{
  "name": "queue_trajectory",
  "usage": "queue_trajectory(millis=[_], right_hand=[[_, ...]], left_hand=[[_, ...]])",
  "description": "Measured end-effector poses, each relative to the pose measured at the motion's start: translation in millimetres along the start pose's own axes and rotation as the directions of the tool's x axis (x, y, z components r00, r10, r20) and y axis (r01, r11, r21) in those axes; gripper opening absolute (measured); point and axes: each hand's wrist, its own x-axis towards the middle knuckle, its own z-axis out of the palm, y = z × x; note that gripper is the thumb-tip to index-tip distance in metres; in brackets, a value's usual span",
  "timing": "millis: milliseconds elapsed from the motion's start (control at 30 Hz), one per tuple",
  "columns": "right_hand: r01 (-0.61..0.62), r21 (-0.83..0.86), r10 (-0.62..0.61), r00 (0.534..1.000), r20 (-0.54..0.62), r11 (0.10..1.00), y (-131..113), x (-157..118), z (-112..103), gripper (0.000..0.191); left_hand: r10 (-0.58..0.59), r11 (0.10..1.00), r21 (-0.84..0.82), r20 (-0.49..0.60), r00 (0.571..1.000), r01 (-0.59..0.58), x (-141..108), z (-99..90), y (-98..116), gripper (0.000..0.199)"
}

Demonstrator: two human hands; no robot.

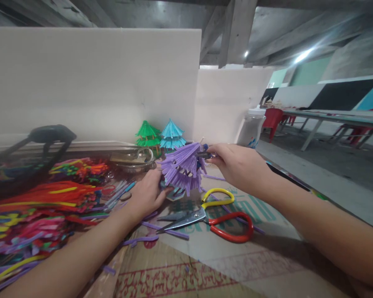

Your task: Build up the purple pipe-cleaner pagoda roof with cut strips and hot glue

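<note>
A purple tiered model (184, 165), built of thin strips like a small pagoda, is tilted over the middle of the work surface. My right hand (220, 157) is closed at its upper right side, pinching a small dark tool or part near the tip. My left hand (149, 190) reaches to the lower left of the model; its fingertips are partly hidden behind it. Scissors (202, 214) with a yellow and a red handle lie just in front, among purple strips (170, 231).
Green (147, 133) and blue (172, 134) tiered models stand behind. Bundles of coloured strips (49, 196) fill the left, near a metal bowl (132, 165) and a blurred black object (52, 134). A clear bottle (250, 126) stands back right.
</note>
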Motion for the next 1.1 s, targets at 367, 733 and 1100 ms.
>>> queue_trajectory(millis=[367, 733, 1100], right_hand=[[0.048, -0.003, -0.048, 0.999, -0.019, 0.999, 3.2, -2.4, 3.5, 0.020], [0.000, 0.016, 0.000, 0.999, -0.048, 1.000, 0.9, 0.0, -1.3, 0.020], [-0.021, 0.037, 0.022, 0.999, -0.026, 0.999, 2.2, 0.6, -1.3, 0.019]], left_hand=[[0.010, 1.000, 0.001, -0.006, 1.000, -0.010, 0.9, -1.0, 1.3, 0.034], [0.001, 1.000, 0.003, -0.001, 1.000, -0.001, 0.8, 0.1, 0.9, 0.033], [0.000, 1.000, 0.010, 0.006, 1.000, 0.000, 0.8, -0.8, 1.4, 0.034]])
